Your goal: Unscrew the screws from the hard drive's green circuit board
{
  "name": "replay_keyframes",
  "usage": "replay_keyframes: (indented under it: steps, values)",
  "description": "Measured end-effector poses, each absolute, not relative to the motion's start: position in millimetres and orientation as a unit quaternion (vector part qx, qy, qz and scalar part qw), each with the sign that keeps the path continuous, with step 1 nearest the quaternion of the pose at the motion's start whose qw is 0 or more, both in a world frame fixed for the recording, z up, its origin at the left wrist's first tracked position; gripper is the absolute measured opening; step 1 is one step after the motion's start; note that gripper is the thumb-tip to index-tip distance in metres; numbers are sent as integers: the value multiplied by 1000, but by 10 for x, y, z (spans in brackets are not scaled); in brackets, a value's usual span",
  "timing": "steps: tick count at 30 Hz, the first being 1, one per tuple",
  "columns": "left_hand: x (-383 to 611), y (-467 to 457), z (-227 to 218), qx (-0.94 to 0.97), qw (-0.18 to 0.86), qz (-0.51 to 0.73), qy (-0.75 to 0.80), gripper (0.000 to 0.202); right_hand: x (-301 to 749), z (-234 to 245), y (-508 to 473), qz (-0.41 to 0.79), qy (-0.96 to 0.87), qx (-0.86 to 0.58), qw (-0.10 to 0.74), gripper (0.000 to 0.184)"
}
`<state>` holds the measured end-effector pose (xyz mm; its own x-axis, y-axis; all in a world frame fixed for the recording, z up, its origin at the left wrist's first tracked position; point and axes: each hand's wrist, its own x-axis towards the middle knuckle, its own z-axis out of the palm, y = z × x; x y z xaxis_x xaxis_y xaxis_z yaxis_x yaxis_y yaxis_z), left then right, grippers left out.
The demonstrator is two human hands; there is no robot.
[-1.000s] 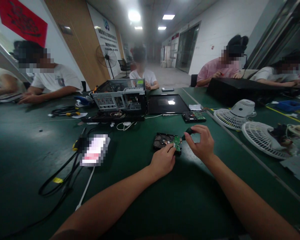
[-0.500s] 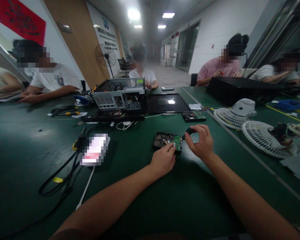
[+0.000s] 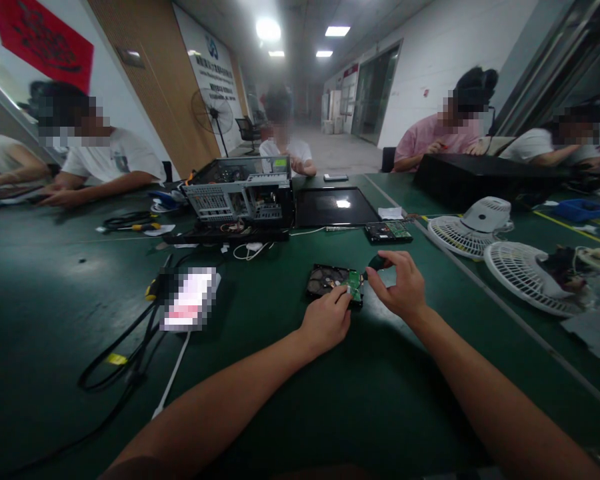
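A hard drive (image 3: 325,281) lies on the green table with its green circuit board facing up. My left hand (image 3: 327,319) rests against the drive's near edge, its fingertips pressed on the board and holding it down. Between the thumb and fingers of my right hand (image 3: 403,283) is a short dark-handled screwdriver (image 3: 377,263). It leans over the right end of the drive, and its tip meets the board's right side; the screw under it is too small to make out.
Beyond the drive stand an opened computer case (image 3: 240,197), a black panel (image 3: 336,207) and a second hard drive (image 3: 389,232). White fan parts (image 3: 530,273) lie to the right. A lit phone (image 3: 190,299) and black cables (image 3: 115,347) lie at left. Several people sit around the table.
My right hand has shifted very slightly, its fingers turning a little on the screwdriver. My left hand and the hard drive have stayed in place.
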<state>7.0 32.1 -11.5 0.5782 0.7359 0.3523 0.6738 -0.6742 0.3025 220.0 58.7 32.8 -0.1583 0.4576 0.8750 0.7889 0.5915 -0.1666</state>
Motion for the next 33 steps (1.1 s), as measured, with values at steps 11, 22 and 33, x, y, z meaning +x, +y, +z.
replay_keyframes:
  steps: [11, 22, 33]
  values:
    - [66, 317, -108, 886, 66, 231, 396, 42, 2171, 342, 590, -170, -729, -432, 503, 44]
    - [66, 316, -110, 886, 70, 228, 397, 43, 2184, 309, 635, -164, -724, -410, 530, 43]
    - [66, 315, -104, 886, 76, 231, 396, 43, 2208, 278, 640, -178, -712, -423, 532, 34]
